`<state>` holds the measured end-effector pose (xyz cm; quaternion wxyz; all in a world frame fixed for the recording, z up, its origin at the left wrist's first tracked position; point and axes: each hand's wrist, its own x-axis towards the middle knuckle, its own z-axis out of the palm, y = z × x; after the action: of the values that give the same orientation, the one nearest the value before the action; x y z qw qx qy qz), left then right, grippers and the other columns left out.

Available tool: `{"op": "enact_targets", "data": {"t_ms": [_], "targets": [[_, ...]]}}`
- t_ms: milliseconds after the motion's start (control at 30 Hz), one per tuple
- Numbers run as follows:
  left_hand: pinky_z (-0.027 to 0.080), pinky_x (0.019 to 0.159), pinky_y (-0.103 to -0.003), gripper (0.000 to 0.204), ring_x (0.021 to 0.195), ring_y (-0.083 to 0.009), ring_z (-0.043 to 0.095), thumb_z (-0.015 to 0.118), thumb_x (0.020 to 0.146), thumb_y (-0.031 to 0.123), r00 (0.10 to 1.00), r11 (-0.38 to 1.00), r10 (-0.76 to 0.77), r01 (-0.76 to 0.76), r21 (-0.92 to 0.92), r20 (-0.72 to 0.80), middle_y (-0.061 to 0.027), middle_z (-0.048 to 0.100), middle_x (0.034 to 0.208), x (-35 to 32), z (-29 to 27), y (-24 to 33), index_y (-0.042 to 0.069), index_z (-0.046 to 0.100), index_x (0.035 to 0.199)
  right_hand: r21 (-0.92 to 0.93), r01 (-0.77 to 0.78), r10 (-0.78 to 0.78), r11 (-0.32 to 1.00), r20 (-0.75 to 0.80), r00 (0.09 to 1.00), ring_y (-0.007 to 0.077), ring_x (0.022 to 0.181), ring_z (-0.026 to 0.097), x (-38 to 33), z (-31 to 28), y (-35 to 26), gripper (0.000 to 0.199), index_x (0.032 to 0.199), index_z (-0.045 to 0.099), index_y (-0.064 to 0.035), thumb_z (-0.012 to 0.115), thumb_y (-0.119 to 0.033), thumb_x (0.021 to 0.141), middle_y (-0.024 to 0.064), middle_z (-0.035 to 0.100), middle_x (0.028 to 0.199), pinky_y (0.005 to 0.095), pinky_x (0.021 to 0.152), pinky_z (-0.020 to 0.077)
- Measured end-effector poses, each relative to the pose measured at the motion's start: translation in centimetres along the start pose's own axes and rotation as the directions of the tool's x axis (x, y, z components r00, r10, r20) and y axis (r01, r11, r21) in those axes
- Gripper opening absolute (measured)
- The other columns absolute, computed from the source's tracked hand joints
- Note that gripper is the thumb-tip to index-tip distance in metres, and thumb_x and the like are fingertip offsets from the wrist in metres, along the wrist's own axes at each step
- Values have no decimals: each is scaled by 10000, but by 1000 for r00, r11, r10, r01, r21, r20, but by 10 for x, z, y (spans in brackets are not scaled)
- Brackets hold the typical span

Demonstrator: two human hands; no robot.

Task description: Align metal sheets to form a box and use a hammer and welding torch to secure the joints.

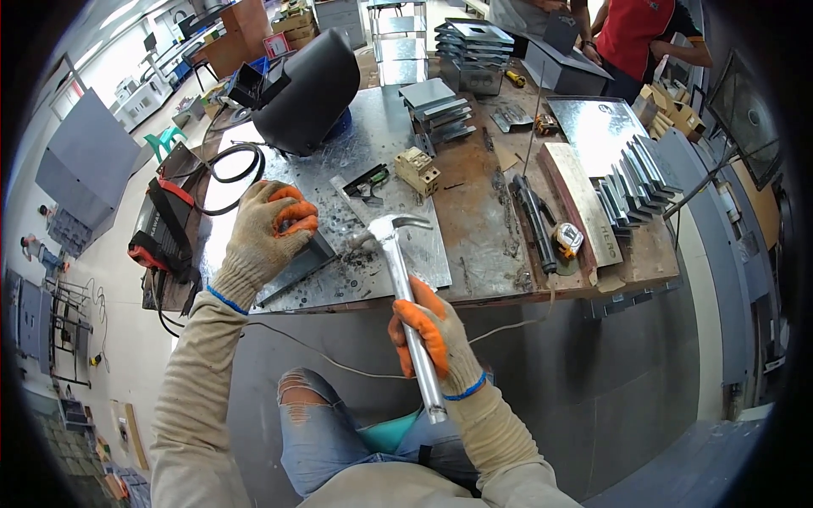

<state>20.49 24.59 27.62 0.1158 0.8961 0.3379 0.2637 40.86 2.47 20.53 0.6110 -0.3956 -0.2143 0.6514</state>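
Observation:
My right hand [430, 333], in a beige glove with orange palm, is closed round the handle of a silver metal claw hammer [399, 269]. The hammer's head is raised above the table's front edge, pointing away from me. My left hand [269, 233], gloved alike, has its fingers curled over a grey sheet-metal piece [298, 273] at the left front of the table; the glove hides part of that piece. Beneath it lies a shiny metal plate [398, 254] strewn with dark bits. A beige circuit breaker [417, 171] sits beyond the hammer.
A black welding helmet [309, 93] stands at the back left, near a red-and-black welding machine [165, 222] with black cable [241, 151]. To the right lie a wooden block [580, 203], a tape measure [568, 240] and metal brackets [639, 182]. Another person [635, 38] stands across the table.

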Motion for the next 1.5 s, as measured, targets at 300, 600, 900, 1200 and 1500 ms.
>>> {"op": "enact_targets", "data": {"t_ms": [300,600,900,1200,1500], "targets": [[492,1075,-473,306,1229,-340,570,871,808,202,1000,998,-19,18,62,14,-143,693,1280,-2,-4,1,71,823,1080,-698,278,-492,660,-121,862,153,527,585,-3,-40,-30,636,1568,538,-12,722,-115,967,117,689,804,307,450,442],[499,1000,-454,228,1104,-324,598,873,811,216,993,994,89,-83,69,-79,-119,721,1166,-3,-6,4,59,800,959,-950,-211,-626,-231,-21,779,290,628,664,23,-72,-57,489,1393,694,-79,742,-241,934,125,759,849,400,609,539],[490,979,-442,208,1032,-319,608,893,756,167,987,990,87,-70,124,-136,-115,710,1014,-5,-1,-2,51,786,891,-824,-430,-707,-369,-51,705,355,859,745,87,-94,-116,332,1116,730,-92,737,-365,928,145,755,997,469,746,596],[488,945,-451,224,980,-347,615,835,810,283,985,986,120,-104,128,-124,-117,696,1033,-4,-9,8,69,773,837,-715,-602,-667,-355,-257,699,464,942,767,101,-173,-139,291,1129,719,-64,643,-303,982,229,793,1037,560,802,605],[455,1018,-470,310,1006,-322,638,729,919,407,998,970,35,-45,241,47,-85,716,1044,-4,-32,12,112,827,918,-940,-67,-793,-334,242,558,391,868,743,21,-108,-167,423,1388,629,-64,647,-214,993,192,763,942,525,783,591]]}}
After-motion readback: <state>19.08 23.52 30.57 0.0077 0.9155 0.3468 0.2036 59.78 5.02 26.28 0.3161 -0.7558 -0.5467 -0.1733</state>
